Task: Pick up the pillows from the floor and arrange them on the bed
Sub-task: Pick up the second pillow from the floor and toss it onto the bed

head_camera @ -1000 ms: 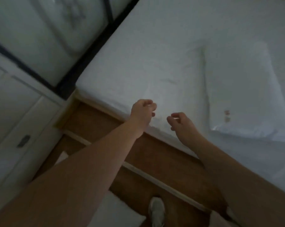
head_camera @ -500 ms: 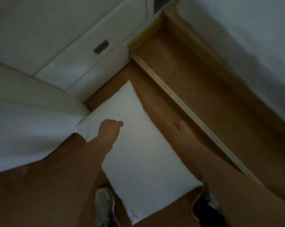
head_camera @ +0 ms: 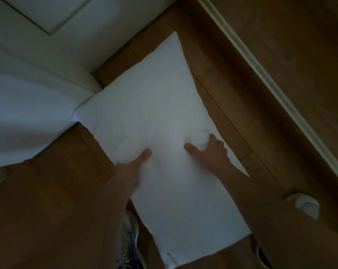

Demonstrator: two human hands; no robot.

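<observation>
A white rectangular pillow [head_camera: 154, 105] lies on the brown wooden floor [head_camera: 251, 94], running from upper centre down to the bottom centre. My left hand [head_camera: 133, 167] grips its left long edge, thumb on top and fingers tucked under. On the right long edge my right hand [head_camera: 212, 152] bunches the fabric, thumb pressing on the top face. The bed is out of view.
White bedding or cloth [head_camera: 24, 117] hangs at the left, touching the pillow's corner. A white cabinet front [head_camera: 71, 22] fills the upper left. A pale raised strip [head_camera: 271, 80] crosses the floor diagonally at right. My shoes [head_camera: 129, 243] show beside the pillow's near end.
My view swung from the bed, where one pillow lies, down to the floor. Both hands dropped onto the floor pillow and closed on its two long edges.
</observation>
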